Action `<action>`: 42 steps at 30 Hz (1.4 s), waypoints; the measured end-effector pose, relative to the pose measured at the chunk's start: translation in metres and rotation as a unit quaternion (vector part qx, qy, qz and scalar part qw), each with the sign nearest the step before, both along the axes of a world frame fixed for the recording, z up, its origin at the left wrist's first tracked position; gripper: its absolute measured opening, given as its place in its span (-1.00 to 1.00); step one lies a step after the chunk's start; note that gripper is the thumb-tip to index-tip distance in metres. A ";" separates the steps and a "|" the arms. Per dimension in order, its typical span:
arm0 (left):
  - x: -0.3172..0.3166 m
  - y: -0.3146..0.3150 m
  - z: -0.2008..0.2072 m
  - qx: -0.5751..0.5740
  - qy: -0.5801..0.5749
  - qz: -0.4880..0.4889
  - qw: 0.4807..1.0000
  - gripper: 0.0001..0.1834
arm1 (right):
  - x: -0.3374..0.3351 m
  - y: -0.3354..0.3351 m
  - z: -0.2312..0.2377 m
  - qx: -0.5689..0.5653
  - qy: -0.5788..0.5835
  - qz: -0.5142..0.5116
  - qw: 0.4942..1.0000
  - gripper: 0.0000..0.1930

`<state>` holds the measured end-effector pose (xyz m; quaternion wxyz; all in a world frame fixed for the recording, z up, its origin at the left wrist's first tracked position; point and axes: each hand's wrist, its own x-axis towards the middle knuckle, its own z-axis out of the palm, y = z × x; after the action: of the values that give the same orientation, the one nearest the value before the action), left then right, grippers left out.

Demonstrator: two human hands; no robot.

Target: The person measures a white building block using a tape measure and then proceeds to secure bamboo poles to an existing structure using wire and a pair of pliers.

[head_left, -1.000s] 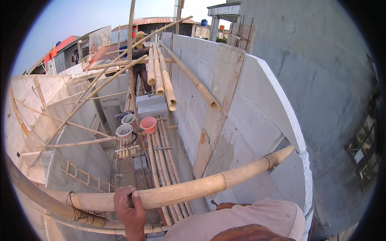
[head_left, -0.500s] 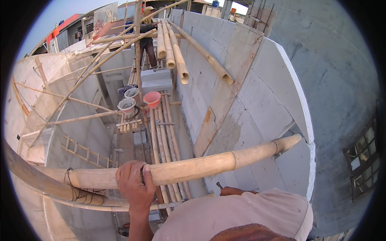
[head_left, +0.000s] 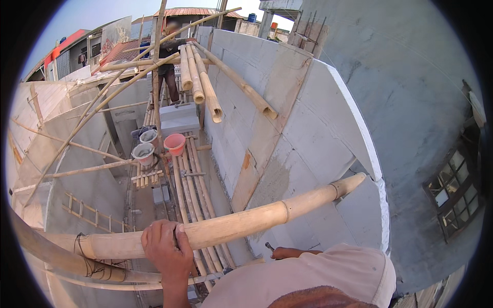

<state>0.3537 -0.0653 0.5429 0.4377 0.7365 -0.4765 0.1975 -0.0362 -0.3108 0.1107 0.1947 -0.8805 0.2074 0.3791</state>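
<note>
A thick bamboo pole (head_left: 236,223) runs across in front of me, its right end at a gap in the block wall (head_left: 308,169). My left hand (head_left: 167,249) is closed over its left part, with a dark strip showing between thumb and fingers that I cannot make out. Wire (head_left: 82,249) binds this pole to another bamboo pole (head_left: 56,251) at the left. Below the right part, my right hand (head_left: 282,253) is closed on a short tool with a dark metal end (head_left: 269,247); my pink sleeve hides most of that arm.
Bamboo planking (head_left: 190,185) lies below, with a red bucket (head_left: 175,145) and two pale mortar buckets (head_left: 143,154). Light blocks (head_left: 178,119) are stacked beyond. A co-worker (head_left: 167,72) stands behind them, near several jutting bamboo poles (head_left: 208,95). A ladder (head_left: 95,215) leans lower left.
My view has shifted, so the scene sits farther left and mostly lower. Both hands keep their holds. The co-worker at the back has straightened a little.
</note>
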 end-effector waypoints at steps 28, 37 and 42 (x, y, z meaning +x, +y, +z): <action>0.001 0.003 -0.004 -0.014 -0.012 0.001 1.000 -0.92 | -0.010 0.005 0.030 0.024 0.081 -0.029 0.996 -0.48; -0.001 0.002 -0.002 -0.017 -0.016 0.000 1.000 -0.93 | -0.007 0.006 0.024 0.017 0.078 -0.022 0.997 -0.44; 0.000 0.004 -0.004 -0.020 -0.026 0.006 0.999 -0.94 | 0.000 0.003 0.021 -0.003 0.076 0.000 0.997 -0.41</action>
<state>0.3534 -0.0612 0.5389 0.4389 0.7251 -0.4788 0.2288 -0.0358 -0.3074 0.1321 0.1758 -0.8495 0.2232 0.4445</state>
